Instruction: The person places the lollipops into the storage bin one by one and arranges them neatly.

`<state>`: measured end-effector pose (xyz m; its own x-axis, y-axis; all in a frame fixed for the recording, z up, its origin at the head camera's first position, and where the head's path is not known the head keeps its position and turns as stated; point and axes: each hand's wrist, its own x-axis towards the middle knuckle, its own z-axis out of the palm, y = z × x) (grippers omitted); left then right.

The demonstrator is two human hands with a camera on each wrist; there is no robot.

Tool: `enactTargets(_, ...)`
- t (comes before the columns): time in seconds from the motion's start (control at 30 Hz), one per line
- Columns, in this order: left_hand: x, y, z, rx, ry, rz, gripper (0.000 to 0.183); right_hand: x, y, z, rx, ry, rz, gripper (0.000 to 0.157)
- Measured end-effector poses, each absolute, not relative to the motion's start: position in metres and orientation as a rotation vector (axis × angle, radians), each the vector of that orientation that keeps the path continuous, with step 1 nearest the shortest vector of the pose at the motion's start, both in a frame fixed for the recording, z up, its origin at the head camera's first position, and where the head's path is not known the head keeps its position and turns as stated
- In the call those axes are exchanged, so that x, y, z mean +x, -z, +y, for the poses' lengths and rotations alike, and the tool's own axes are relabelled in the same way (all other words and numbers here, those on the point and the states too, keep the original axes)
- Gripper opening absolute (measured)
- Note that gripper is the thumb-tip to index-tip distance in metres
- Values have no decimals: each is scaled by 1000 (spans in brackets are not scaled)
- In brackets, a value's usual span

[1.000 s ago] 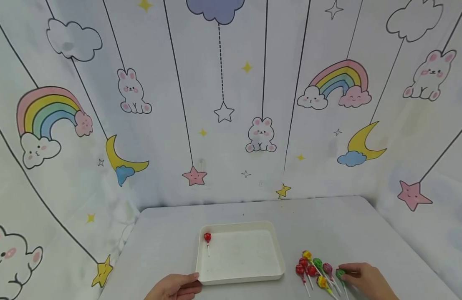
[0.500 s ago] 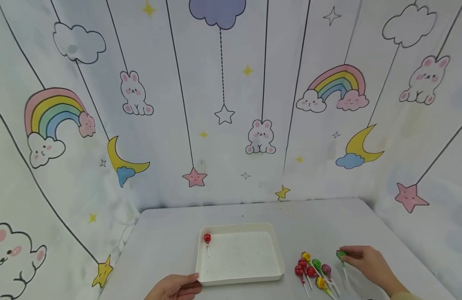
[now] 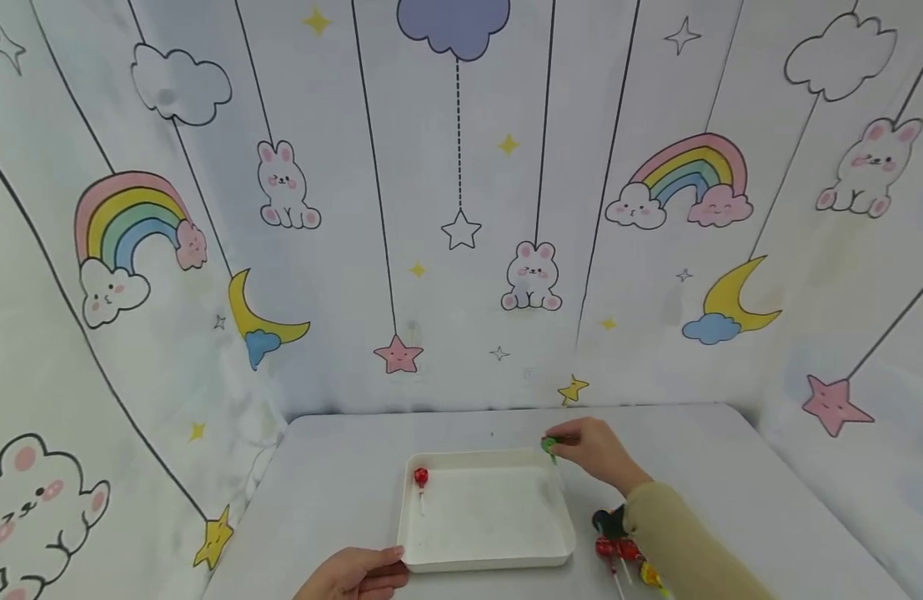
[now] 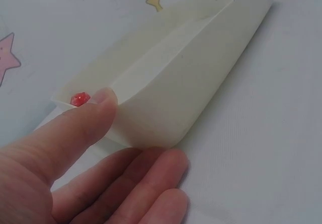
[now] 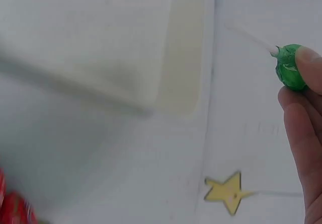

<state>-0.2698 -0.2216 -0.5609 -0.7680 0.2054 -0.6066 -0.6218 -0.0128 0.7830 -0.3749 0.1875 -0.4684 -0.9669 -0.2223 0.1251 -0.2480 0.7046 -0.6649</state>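
Right fingers [image 5: 304, 138], arm [image 3: 682, 542] outstretched, pinch a green lollipop [image 5: 288, 73]; left fingers [image 4: 158, 183] grip a white tray [image 4: 176, 83].

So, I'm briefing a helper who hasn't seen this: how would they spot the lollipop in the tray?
Start at the white tray, whose near left corner the left hand holds. Near its far left corner is a red lollipop, stick pointing toward the near edge. It is alone inside; the other red lollipops lie outside, to the tray's right.
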Motion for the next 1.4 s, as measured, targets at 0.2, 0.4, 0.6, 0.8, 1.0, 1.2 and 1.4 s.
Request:
enactTargets(0.2,-272,563,-218,-415,-1851,1674,46,-401,481,116,502,-1187,-2910,19)
enactTargets(0.4,-275,566,-215,-456,-1827,1677,46,-412,501,66,540,-1171,-3000,16)
enactTargets(0.6,-275,564,-214,-434,-1825,1679,46,-413,523,31,547,-1103,-3008,12)
enactTargets(0.8,-274,570,-213,-383,-1814,1708,45,-410,545,10,558,-927,-3006,11)
enactTargets(1.0,-275,573,-217,-368,-1808,1737,46,-406,556,-5,580,-745,-2939,8)
enactTargets(1.2,-274,571,-221,-366,-1812,1748,45,-404,550,-15,517,-800,-2951,12)
enactTargets(1.4,-275,571,-223,-388,-1833,1724,41,-403,548,-19,515,-800,-2950,14)
